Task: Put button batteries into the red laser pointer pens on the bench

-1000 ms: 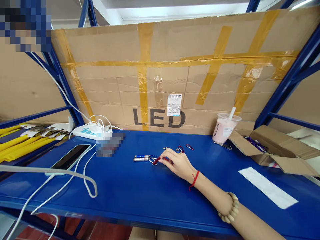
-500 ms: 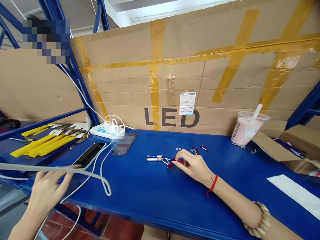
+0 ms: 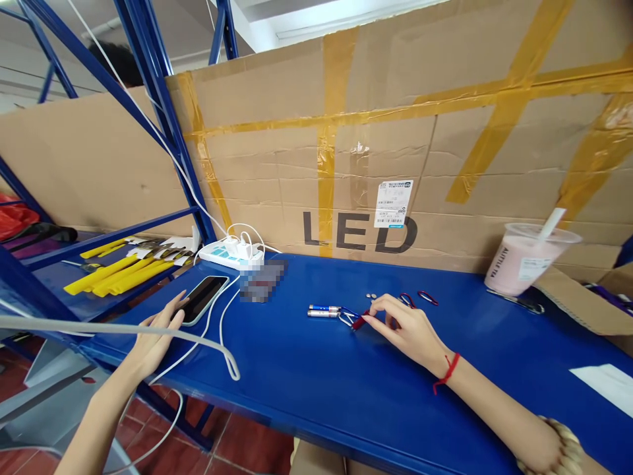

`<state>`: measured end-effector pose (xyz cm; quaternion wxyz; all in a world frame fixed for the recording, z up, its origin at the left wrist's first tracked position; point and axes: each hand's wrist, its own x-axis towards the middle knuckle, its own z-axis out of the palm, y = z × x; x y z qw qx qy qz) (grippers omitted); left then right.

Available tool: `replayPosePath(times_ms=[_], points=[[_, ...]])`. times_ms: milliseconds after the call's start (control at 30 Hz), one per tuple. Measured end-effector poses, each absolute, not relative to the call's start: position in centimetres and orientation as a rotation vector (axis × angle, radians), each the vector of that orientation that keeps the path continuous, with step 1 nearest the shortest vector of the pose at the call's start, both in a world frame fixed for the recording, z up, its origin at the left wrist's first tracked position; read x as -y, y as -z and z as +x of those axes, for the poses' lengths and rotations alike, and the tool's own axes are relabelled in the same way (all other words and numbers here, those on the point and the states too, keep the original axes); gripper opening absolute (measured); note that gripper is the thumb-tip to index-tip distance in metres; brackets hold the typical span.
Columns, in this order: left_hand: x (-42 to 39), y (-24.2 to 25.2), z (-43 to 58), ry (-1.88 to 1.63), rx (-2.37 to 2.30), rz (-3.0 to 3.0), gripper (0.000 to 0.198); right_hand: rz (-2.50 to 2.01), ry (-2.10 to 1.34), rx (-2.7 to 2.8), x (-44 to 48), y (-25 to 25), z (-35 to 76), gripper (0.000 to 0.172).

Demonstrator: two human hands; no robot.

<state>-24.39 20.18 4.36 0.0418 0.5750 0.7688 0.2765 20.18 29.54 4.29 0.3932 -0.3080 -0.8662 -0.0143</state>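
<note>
Probably handle as light, stiff and slick, by its middle, the red piece point(image 3: 361, 321) pinched in the right hand point(image 3: 410, 330) over the table point(image 3: 306, 359), noting the left hand point(image 3: 154, 342), loosely open at the left-side phone point(image 3: 205, 298).

A pale cord point(image 3: 119, 326) crosses before the left hand point(image 3: 154, 344); midtable point(image 3: 291, 356) lies open.

Behind the blue table point(image 3: 277, 356) there stands a large cardboard sheet point(image 3: 277, 178), which serves like a wall. Bands of yellow-brown tape point(image 3: 326, 155) cross it, and the dark letters LED point(image 3: 352, 231) are printed low on it. On the left, blue metal posts point(image 3: 165, 105) rise before another cardboard panel point(image 3: 84, 158). The floor point(image 3: 247, 445) below is of reddish tiles. Above is a pale, bright ceiling point(image 3: 281, 16), though its details are difficult to distinguish.
</note>
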Motion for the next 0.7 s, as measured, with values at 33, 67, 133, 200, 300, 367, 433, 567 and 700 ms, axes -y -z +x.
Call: replayPosePath(times_ms=[33,67,133,200,300,367,433,567,700], points=[[-20.1,-4.4,-24.5,-0.863,-2.364,1.766,0.066,-0.785,0.033,2.201,-29.6,-4.2,20.2,0.018],[-19.9,-4.4,-24.6,-0.87,-2.379,1.776,0.066,-0.787,0.031,2.202,-29.6,-4.2,20.2,0.018],[-19.6,-4.3,-25.0,-0.854,-2.415,1.791,0.066,-0.794,0.026,2.201,-29.6,-4.1,20.3,0.018],[-19.5,-4.2,-25.4,-0.804,-2.442,1.784,0.065,-0.802,0.016,2.206,-29.7,-4.1,20.3,0.019],[-19.4,-4.0,-26.0,-0.716,-2.465,1.736,0.066,-0.816,0.004,2.221,-29.7,-4.1,20.2,0.021],[-19.5,-4.0,-26.1,-0.67,-2.477,1.719,0.067,-0.823,0.005,2.224,-29.7,-4.2,20.2,0.022],[-19.6,-4.0,-26.0,-0.641,-2.482,1.723,0.066,-0.825,0.004,2.226,-29.7,-4.2,20.2,0.023],[-19.9,-4.3,-25.1,-0.6,-2.486,1.721,0.066,-0.825,-0.003,2.23,-29.6,-4.2,20.2,0.021],[-20.0,-4.8,-24.2,-0.563,-2.465,1.747,0.066,-0.84,-0.016,2.233,-29.7,-4.2,20.3,0.021]])
